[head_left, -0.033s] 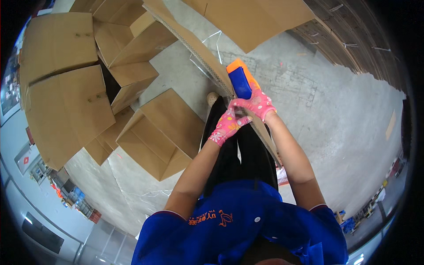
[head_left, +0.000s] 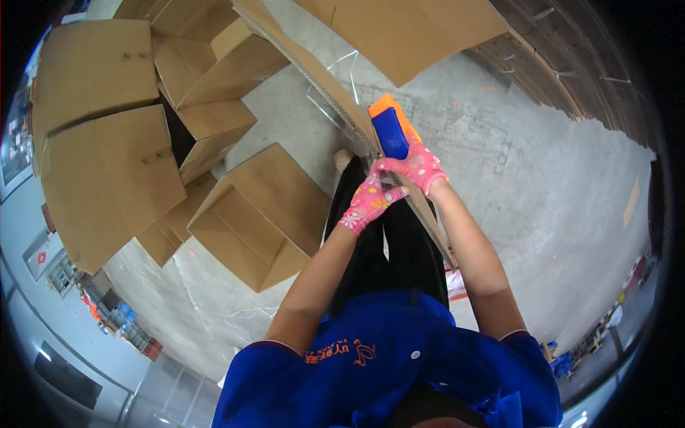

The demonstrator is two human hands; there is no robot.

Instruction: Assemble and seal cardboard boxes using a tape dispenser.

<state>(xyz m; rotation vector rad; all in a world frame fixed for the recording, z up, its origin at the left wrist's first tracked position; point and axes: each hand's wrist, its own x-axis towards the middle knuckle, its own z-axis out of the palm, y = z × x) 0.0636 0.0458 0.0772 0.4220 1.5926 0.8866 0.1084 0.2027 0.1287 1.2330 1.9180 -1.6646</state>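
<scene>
A cardboard sheet (head_left: 325,89) stands on edge in front of my legs, running from the far left toward my waist. My left hand (head_left: 367,203), in a pink flowered glove, is closed on the sheet's upper edge from the left side. My right hand (head_left: 417,169), in a matching glove, grips an orange and blue handheld tool (head_left: 389,133) against the sheet's right face. The tool's exact kind is not plain, and its working end is hidden by my fingers. The two hands nearly touch at the edge.
Open cardboard boxes (head_left: 107,182) crowd the left, and one box (head_left: 278,200) lies close by my left leg. Flattened cartons (head_left: 571,64) are stacked at the far right. A loose cardboard flap (head_left: 414,32) reaches in at the top. A white strap (head_left: 353,75) lies on the concrete floor.
The tool and both hands have shifted very slightly to the right. The grip stays the same.
</scene>
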